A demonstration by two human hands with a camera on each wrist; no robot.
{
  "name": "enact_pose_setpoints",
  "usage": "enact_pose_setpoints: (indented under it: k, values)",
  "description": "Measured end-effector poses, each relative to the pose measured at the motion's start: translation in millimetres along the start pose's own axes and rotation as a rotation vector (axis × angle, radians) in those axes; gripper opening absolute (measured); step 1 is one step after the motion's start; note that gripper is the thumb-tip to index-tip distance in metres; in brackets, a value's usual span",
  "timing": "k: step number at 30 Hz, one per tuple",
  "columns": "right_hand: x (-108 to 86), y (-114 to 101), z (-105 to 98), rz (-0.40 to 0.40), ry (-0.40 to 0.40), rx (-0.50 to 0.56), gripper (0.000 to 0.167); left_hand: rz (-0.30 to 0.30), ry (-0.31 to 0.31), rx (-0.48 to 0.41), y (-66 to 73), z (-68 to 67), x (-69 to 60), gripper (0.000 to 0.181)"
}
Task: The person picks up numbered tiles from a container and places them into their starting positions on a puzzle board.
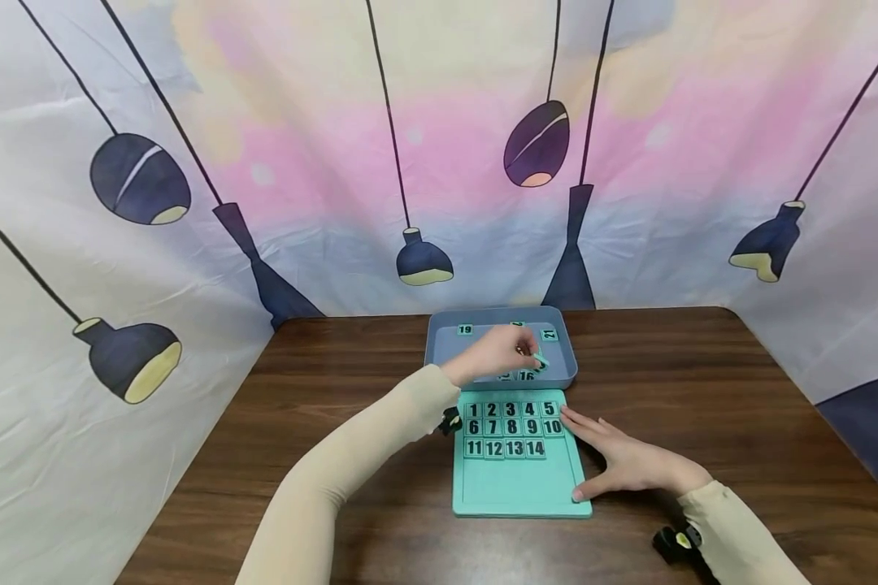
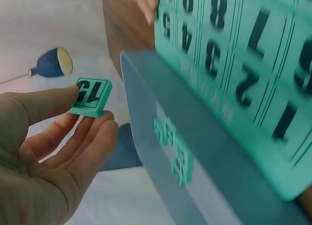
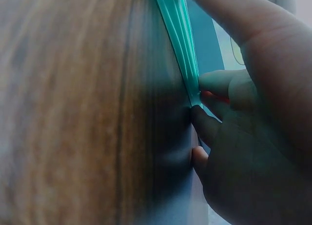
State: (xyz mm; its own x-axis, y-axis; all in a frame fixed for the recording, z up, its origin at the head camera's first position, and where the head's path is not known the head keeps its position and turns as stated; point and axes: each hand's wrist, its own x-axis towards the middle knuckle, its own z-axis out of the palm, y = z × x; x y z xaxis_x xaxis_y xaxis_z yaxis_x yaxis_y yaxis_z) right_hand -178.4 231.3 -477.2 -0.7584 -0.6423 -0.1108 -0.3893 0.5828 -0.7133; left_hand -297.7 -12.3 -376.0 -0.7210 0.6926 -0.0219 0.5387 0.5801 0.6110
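Between thumb and fingers, my left hand (image 1: 499, 351) pinches a teal tile (image 1: 541, 359) over the grey-blue tray (image 1: 572, 370). The left wrist view shows the tile (image 2: 91, 95) reading 15, held by the hand (image 2: 58, 152). In front of the tray lies the teal board (image 1: 523, 491), with tiles 1 to 14 in rows of five and a last row of four. My right hand (image 1: 629, 461) rests at the board's right side, fingers spread, its thumb on the lower right edge. In the right wrist view, fingers of the hand (image 3: 243, 127) touch the board's edge (image 3: 180, 44).
Loose tiles lie in the tray, among them 19 (image 1: 465, 330), 21 (image 1: 549, 335) and 16 (image 1: 527, 375). Tray and board stand on a brown wooden table (image 1: 366, 349). Behind it hangs a cloth (image 1: 322, 162) printed with lamps.
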Motion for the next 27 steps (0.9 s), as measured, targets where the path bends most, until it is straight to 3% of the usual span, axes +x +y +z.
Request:
enact_pose_setpoints:
  k: [4,8,14,22,27]
  values:
    - [-0.2,-0.4,1.9,-0.001,0.002,0.009,0.113,-0.017,-0.011,-0.12,-1.4,11.8,-7.4,0.008]
    - [-1.0,-2.1,1.0,0.006,-0.001,0.018,0.113,-0.057,-0.052,-0.182,-4.1,22.1,-10.4,0.011]
    - [-1.8,-1.1,0.8,0.037,0.002,0.007,0.112,-0.054,-0.13,-0.159,-4.6,37.3,-10.2,0.016]
    - [-1.8,0.4,1.2,0.039,-0.001,0.009,0.113,0.011,-0.256,-0.122,-1.0,56.1,-11.0,0.022]
    - [-2.0,0.8,1.0,0.042,-0.008,0.016,0.111,0.012,-0.298,-0.081,2.9,66.2,-11.3,0.021]
